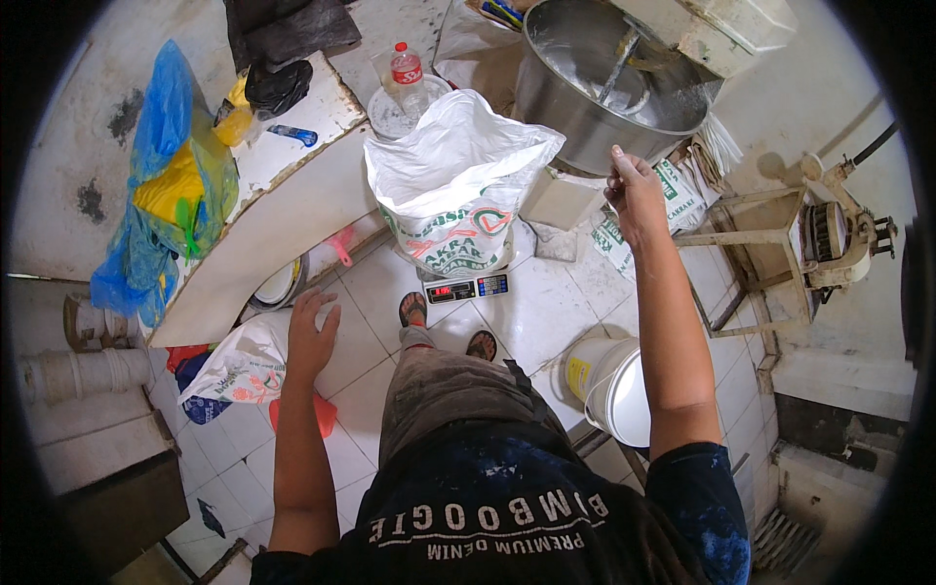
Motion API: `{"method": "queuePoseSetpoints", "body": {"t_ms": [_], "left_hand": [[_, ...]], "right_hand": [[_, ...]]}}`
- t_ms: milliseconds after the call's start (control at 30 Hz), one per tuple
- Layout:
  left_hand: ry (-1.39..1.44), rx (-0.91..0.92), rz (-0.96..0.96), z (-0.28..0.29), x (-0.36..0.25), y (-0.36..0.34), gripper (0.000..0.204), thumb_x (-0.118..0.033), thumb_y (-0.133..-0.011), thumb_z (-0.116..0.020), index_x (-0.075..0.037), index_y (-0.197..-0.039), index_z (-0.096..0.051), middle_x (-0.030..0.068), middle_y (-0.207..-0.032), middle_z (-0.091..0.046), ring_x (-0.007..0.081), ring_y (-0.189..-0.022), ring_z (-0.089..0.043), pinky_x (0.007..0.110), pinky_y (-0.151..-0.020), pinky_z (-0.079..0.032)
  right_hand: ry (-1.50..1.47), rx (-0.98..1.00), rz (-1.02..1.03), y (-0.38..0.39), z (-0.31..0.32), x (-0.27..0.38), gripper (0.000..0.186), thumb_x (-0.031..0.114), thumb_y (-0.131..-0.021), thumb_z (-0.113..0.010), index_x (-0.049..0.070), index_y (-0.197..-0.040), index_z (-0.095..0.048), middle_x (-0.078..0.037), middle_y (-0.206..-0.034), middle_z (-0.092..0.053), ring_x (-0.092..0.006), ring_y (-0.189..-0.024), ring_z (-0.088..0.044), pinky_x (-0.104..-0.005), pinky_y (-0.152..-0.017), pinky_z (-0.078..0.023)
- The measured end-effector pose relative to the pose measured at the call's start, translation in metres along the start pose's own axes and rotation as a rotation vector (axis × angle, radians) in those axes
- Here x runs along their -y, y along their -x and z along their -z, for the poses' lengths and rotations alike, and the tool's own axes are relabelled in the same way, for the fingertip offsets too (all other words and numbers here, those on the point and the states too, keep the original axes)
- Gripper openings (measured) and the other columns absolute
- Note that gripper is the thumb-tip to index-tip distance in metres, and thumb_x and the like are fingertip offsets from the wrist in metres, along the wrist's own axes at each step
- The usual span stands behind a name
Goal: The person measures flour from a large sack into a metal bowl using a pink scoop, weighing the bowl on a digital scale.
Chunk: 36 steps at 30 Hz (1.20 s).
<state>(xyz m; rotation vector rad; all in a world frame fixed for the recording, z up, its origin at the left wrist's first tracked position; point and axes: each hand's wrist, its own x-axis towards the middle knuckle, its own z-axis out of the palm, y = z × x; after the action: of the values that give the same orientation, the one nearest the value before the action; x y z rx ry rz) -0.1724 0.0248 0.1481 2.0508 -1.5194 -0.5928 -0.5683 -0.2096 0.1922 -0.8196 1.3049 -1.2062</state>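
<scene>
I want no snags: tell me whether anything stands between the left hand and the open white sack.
Nothing visible does. Between the left hand and the open white sack, only tiled floor shows; the white bench stands to one side.

Hands apart, to either side of the white sack.
The left hand hangs on the near left of the white sack, back upward, its fingers loosely bent and slightly parted, in line with the bare left forearm. The right hand is held to the right of the white sack, farther forward than the left, at the end of the outstretched right forearm; its fingers curl, and whether they hold anything cannot be told. The left foot stands just on the near side of the white sack, the right foot slightly farther back.
</scene>
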Motion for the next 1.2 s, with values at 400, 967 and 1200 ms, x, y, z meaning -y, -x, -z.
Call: {"method": "queuePoseSetpoints", "body": {"t_ms": [400, 967, 1200], "left_hand": [[-0.067, -0.007, -0.089, 0.001, -0.001, -0.013, 0.024, -0.02, -0.081, -0.055, -0.005, -0.099, -0.057, 0.0144, -0.109, -0.052, 0.0292, -0.106, -0.046, 0.037, -0.082, -0.04], [-0.412, -0.22, -0.704, -0.076, -0.116, -0.149, 0.038, -0.024, -0.073, -0.066, -0.002, -0.102, -0.059, 0.0145, -0.102, -0.059, 0.0339, -0.107, -0.045, 0.041, -0.088, -0.039], [-0.6, 0.227, -0.384, -0.092, -0.117, -0.153, 0.041, -0.026, -0.072, -0.065, -0.003, -0.105, -0.057, 0.0149, -0.091, -0.061, 0.0318, -0.098, -0.05, 0.041, -0.083, -0.041]], "right_hand": [[-0.083, 0.013, -0.08, -0.001, 0.009, 0.001, 0.025, 0.03, -0.091, -0.043, 0.012, -0.076, -0.05, 0.004, -0.062, -0.043, -0.0075, -0.052, -0.038, -0.0226, -0.051, -0.034], [-0.122, 0.034, -0.137, 0.013, 0.011, 0.006, 0.015, 0.024, -0.083, -0.049, 0.011, -0.077, -0.051, 0.001, -0.068, -0.05, -0.009, -0.062, -0.047, -0.0247, -0.06, -0.037], [-0.004, 0.029, -0.113, 0.026, 0.024, 0.003, 0.014, 0.022, -0.082, -0.052, 0.009, -0.088, -0.052, 0.001, -0.071, -0.051, -0.0086, -0.062, -0.047, -0.0235, -0.062, -0.039]]}}
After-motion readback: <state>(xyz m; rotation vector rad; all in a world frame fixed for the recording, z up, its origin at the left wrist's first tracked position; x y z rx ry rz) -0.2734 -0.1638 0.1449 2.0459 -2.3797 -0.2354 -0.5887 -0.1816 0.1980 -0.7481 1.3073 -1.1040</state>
